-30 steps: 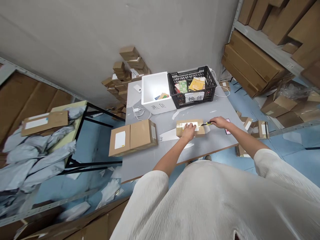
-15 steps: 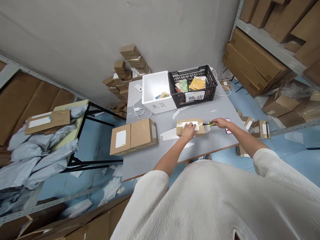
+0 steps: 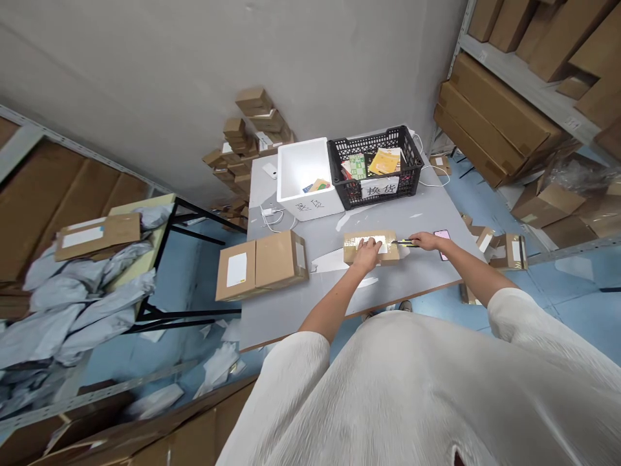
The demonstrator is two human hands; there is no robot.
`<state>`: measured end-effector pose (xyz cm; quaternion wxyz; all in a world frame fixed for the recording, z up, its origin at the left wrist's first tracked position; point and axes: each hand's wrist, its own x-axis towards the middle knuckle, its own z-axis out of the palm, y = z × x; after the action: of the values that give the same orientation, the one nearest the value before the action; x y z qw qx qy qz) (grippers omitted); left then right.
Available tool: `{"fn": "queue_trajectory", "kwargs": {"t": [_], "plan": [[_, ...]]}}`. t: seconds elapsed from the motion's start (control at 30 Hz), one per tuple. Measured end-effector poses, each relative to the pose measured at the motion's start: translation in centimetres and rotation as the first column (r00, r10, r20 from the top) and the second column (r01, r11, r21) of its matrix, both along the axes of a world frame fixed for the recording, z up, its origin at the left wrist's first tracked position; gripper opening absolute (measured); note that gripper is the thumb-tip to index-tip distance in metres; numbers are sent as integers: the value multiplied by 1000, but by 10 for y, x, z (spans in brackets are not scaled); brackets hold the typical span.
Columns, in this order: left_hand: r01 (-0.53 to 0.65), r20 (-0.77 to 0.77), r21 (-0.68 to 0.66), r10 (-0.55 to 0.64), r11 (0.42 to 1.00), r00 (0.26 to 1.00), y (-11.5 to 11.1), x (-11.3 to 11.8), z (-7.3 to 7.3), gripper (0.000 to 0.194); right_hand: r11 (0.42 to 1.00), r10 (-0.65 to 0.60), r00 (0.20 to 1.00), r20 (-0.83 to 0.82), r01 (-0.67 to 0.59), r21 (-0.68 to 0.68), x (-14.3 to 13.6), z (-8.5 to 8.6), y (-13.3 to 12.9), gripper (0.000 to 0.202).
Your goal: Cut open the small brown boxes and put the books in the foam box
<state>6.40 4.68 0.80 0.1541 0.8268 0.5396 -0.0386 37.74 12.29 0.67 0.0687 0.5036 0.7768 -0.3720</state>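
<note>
Gripping the cutter [image 3: 405, 243], the right hand [image 3: 426, 241] works at the box [image 3: 350, 250] just to its left, under the spread left hand [image 3: 367, 254]; a slip could drive the blade into those fingers.

The left hand [image 3: 367, 255] rests on a small carton [image 3: 350, 254], partly covering its white label [image 3: 383, 248]. To its right, the right hand [image 3: 425, 241] grips a cutter [image 3: 406, 243], tip at the carton's end. A phone [image 3: 442, 237] lies beside the right hand; beyond both hands stand a white box [image 3: 313, 210] and black crate [image 3: 350, 197].
</note>
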Motion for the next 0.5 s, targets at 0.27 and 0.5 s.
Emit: {"fn": "queue_trajectory", "kwargs": {"t": [0.27,0.5], "plan": [[-26,37,-29,27,999,999,4,0,-1,78,963,-235,955,-182,203,-176,20,-8,-33,27],[-169,126,18,165,986,978,14,0,10,66,913,-407,837,-366,385,-136,9,1,-59,29]]}}
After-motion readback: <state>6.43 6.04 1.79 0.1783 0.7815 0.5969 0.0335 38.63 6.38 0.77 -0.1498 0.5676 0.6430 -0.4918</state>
